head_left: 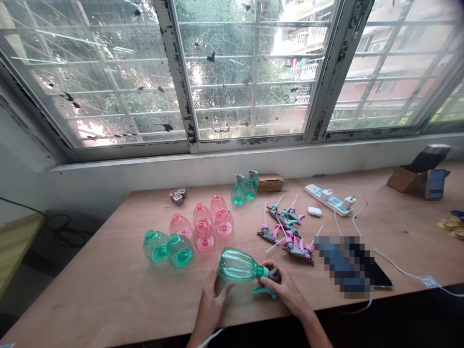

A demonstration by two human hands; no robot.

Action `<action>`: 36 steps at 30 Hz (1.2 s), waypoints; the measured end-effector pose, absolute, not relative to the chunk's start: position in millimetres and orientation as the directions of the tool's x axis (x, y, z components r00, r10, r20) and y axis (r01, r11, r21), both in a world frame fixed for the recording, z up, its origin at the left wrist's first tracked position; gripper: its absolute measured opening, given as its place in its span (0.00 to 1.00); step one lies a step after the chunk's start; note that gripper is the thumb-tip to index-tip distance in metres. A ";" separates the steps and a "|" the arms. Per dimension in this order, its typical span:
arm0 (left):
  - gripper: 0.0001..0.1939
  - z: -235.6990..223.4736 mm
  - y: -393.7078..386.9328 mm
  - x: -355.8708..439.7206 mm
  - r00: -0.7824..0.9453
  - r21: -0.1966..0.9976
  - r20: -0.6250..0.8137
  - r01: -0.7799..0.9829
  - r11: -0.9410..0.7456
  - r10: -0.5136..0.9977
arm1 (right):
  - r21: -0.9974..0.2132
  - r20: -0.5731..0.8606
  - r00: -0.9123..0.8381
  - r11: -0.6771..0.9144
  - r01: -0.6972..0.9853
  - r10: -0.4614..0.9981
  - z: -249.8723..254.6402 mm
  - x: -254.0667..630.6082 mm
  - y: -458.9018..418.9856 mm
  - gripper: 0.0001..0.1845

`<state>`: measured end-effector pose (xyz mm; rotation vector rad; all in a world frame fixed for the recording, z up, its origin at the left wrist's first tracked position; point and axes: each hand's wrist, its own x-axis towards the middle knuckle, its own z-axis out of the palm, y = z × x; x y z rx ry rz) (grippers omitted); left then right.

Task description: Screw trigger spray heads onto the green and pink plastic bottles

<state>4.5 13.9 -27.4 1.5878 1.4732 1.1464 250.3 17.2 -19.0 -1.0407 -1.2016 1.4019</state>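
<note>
A green transparent spray bottle [237, 265] lies on its side in the air above the table's front part, base to the left. My left hand [213, 298] is closed around its base end, thumb below. At the neck, my right hand [284, 288] grips the grey and teal spray head [272, 277], which sits on the bottle mouth. Whether the collar is fully screwed down cannot be made out. Two open green bottles [180, 251] and several open pink bottles [205, 237] stand to the left. Loose pink and teal spray heads [290, 232] with straws lie to the right.
Two green bottles with spray heads [238, 191] stand at the back beside a cardboard box [270, 183]. A power strip [328, 199], a white earbud case [314, 211], a dark tablet [379, 275] and cables occupy the right. Small blocks [177, 197] lie back left.
</note>
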 end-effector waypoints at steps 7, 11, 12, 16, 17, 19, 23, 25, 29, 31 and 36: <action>0.44 -24.5 11.4 6.9 -0.065 0.919 0.110 0.388 -0.076 0.992 | -0.997 0.021 -0.178 0.008 -0.074 0.984 -11.4 247.1 16.6 0.17; 0.40 -26.8 14.0 5.5 -0.061 0.906 0.123 0.414 -0.087 0.991 | -0.998 0.006 -0.166 -0.005 -0.066 0.986 -11.2 245.6 17.4 0.16; 0.40 -27.4 14.3 5.2 -0.055 0.903 0.132 0.418 -0.097 0.990 | -0.997 -0.003 -0.157 -0.015 -0.077 0.988 -12.1 245.3 17.7 0.16; 0.41 -28.6 13.5 4.6 -0.027 0.898 0.144 0.423 -0.119 0.989 | -0.994 -0.024 -0.154 -0.041 -0.105 0.988 -15.3 244.6 18.0 0.14; 0.43 -28.7 13.1 4.5 -0.023 0.900 0.137 0.421 -0.115 0.990 | -0.994 -0.025 -0.161 -0.043 -0.105 0.987 -15.8 244.5 17.8 0.14; 0.45 -28.8 12.7 4.0 -0.018 0.907 0.124 0.407 -0.106 0.992 | -0.993 -0.029 -0.178 -0.049 -0.105 0.984 -16.5 244.6 17.5 0.15; 0.39 -29.0 14.5 2.7 -0.035 0.922 0.112 0.376 -0.090 0.993 | -0.991 -0.045 -0.175 -0.066 -0.116 0.984 -18.4 244.6 17.3 0.16; 0.37 -29.5 15.8 2.4 -0.030 0.923 0.124 0.369 -0.104 0.992 | -0.990 -0.047 -0.163 -0.067 -0.121 0.986 -19.6 244.5 17.8 0.17; 0.37 -30.9 16.2 2.2 -0.034 0.919 0.160 0.370 -0.136 0.987 | -0.989 -0.042 -0.163 -0.064 -0.130 0.986 -21.6 243.9 18.5 0.17; 0.40 -31.0 15.5 1.9 -0.040 0.914 0.164 0.383 -0.136 0.986 | -0.991 -0.037 -0.166 -0.058 -0.123 0.985 -22.0 243.5 18.4 0.16; 0.34 -26.5 15.4 0.7 -0.031 0.922 0.174 0.357 -0.152 0.984 | -0.992 -0.024 -0.160 -0.044 -0.120 0.987 -21.1 242.7 18.1 0.16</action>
